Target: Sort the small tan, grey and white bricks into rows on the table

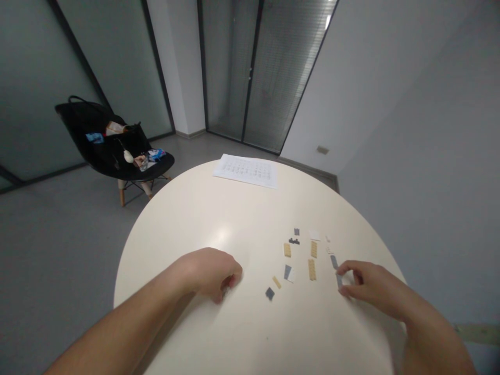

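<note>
My left hand [213,273] rests curled on the round cream table [175,245], with a small grey plastic piece [225,291] showing under its fingertips. My right hand [363,281] pinches a grey building plate [339,281] between thumb and forefinger. A second grey plate [334,262] lies just beyond those fingers. Between my hands are scattered several tan plates [311,269], a dark grey square plate [269,293], a small black piece [294,241] and a white piece [314,235].
A printed paper sheet [246,171] lies at the table's far edge. Beyond the table's left side stands a black chair [113,151] holding a black bag and small packets. Frosted glass walls, a door and a grey floor surround the table.
</note>
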Demonstrator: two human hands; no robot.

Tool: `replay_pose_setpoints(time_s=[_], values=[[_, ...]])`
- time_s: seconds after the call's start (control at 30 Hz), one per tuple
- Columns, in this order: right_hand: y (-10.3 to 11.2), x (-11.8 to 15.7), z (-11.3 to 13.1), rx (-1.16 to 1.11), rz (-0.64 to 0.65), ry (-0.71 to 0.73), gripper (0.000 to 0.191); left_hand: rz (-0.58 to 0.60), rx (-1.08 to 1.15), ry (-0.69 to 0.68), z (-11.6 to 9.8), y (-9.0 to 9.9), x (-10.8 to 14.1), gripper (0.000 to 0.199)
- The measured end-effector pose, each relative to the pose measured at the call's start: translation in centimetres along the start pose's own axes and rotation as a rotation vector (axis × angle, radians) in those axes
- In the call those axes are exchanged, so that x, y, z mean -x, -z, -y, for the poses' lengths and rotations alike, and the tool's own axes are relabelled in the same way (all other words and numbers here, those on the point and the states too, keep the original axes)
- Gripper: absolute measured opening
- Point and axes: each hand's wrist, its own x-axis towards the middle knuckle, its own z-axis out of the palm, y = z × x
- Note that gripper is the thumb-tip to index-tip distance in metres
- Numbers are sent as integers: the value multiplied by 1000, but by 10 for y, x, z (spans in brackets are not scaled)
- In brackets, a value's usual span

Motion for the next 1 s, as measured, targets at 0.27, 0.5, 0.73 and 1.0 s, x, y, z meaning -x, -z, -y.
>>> replay_pose_setpoints(time_s=[0.27, 0.5, 0.73, 1.0], values=[[-2, -2, -8, 14, 8, 6, 31, 2, -33, 36, -1, 1, -1, 24], [-2, -2, -7, 19, -5, 15, 32, -7, -22, 55, -1, -1, -3, 24], [-1, -2, -6, 32, 7, 6, 34, -13, -14, 57, -2, 0, -2, 25], [-1, -1, -7, 32, 12, 6, 34, -12, -4, 68, -6, 2, 0, 23]])
